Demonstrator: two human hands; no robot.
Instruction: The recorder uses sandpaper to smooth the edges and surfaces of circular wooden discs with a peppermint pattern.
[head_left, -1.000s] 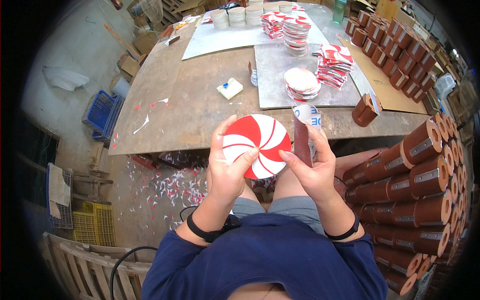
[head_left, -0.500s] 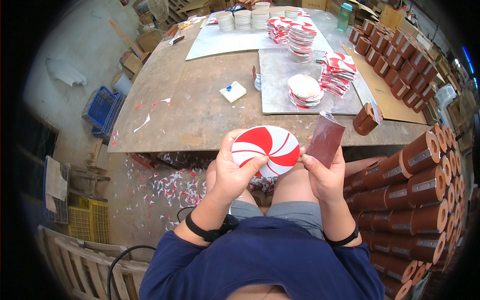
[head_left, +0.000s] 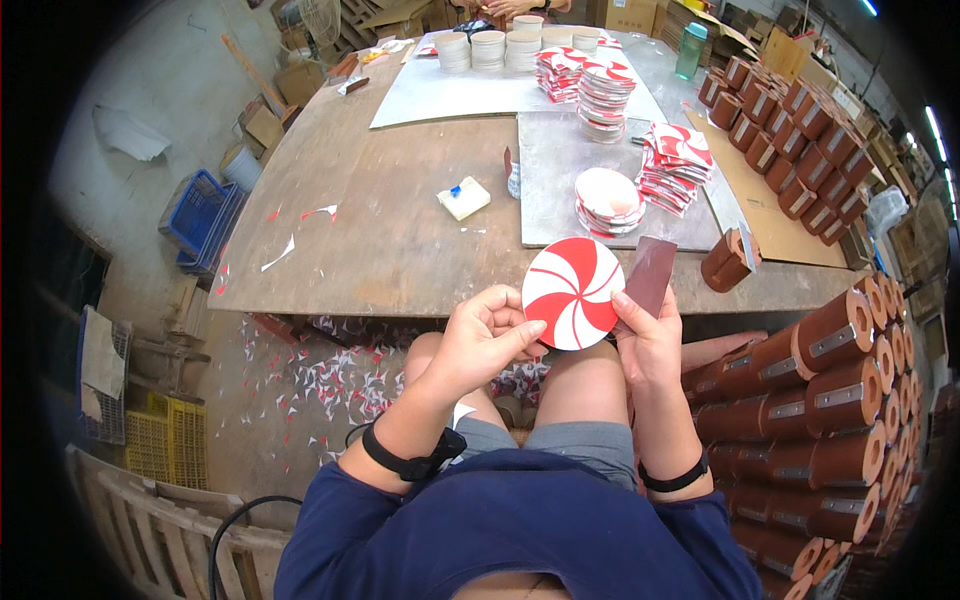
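Note:
Above my lap, just off the table's near edge, a round red-and-white swirl disc is tilted toward me. My left hand pinches its lower left edge, thumb in front and the other fingers curled. My right hand presses its thumb on the disc's right edge. That same hand grips a dark reddish-brown strip, which looks like folded sandpaper and stands up behind the thumb. Beyond the disc, a low stack of round discs lies on a grey board.
Taller stacks of swirl pieces and pale round discs stand farther back. A yellowish block lies mid-table. Brown cylinders are piled at my right; one brown piece sits at the table edge. Scraps litter the floor.
The disc has shifted right and its swirl has turned. My left thumb has slid from its middle to the lower left edge. My right thumb now lies on the disc.

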